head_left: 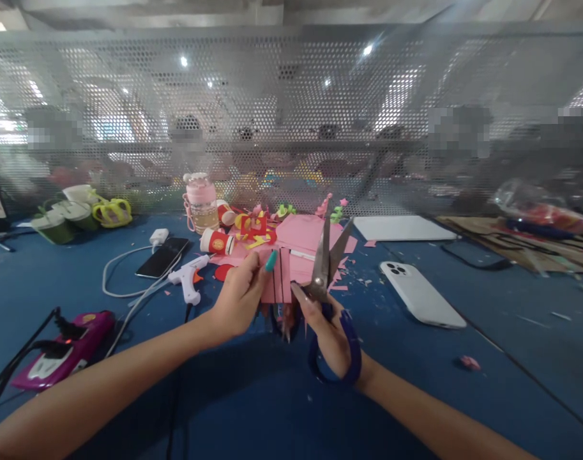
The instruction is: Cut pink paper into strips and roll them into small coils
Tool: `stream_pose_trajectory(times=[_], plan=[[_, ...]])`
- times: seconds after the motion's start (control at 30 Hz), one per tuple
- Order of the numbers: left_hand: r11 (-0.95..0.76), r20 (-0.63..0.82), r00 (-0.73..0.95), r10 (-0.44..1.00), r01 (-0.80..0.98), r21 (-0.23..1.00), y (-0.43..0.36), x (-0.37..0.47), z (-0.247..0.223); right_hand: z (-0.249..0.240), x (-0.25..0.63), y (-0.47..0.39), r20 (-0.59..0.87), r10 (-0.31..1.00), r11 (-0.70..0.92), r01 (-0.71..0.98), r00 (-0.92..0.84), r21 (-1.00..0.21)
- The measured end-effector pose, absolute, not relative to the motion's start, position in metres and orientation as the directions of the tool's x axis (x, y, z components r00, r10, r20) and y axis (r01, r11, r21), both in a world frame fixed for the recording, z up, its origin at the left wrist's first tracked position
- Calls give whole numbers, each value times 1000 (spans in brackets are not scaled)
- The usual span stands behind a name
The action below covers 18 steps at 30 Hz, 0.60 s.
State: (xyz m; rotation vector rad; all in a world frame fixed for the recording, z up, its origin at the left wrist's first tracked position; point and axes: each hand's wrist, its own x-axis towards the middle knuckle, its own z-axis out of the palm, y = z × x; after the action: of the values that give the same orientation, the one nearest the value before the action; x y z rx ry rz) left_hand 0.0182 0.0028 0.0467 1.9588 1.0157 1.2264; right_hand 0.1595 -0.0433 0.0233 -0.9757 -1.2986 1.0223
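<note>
Between the thumb and fingers of my left hand is a small piece of pink paper marked with dark upright lines. My right hand has its fingers through the blue handles of a pair of scissors. The blades are parted and point up and away, just right of the pink piece. My right thumb is close to the paper's right edge; whether it touches cannot be made out. Behind my hands lie larger pink paper sheets and curled red and yellow paper strips.
A white glue gun, black phone and purple power strip lie left. Further back stand a pink-lidded bottle and a tipped paper cup. A white phone lies right. A perforated metal screen closes off the back.
</note>
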Motion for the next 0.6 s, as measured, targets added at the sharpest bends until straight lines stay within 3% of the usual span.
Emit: stream_pose_trajectory(times=[0.17, 0.37, 0.6], plan=[[-544, 470, 293, 833, 270, 794, -4, 24, 44, 33, 159, -44, 234, 972, 235, -56, 25, -970], [-435, 386, 255, 887, 172, 884, -13, 31, 40, 28, 159, -47, 358, 933, 357, 36, 27, -933], [-489, 443, 230, 867, 208, 847, -23, 31, 38, 26, 156, -51, 407, 913, 402, 122, 14, -907]])
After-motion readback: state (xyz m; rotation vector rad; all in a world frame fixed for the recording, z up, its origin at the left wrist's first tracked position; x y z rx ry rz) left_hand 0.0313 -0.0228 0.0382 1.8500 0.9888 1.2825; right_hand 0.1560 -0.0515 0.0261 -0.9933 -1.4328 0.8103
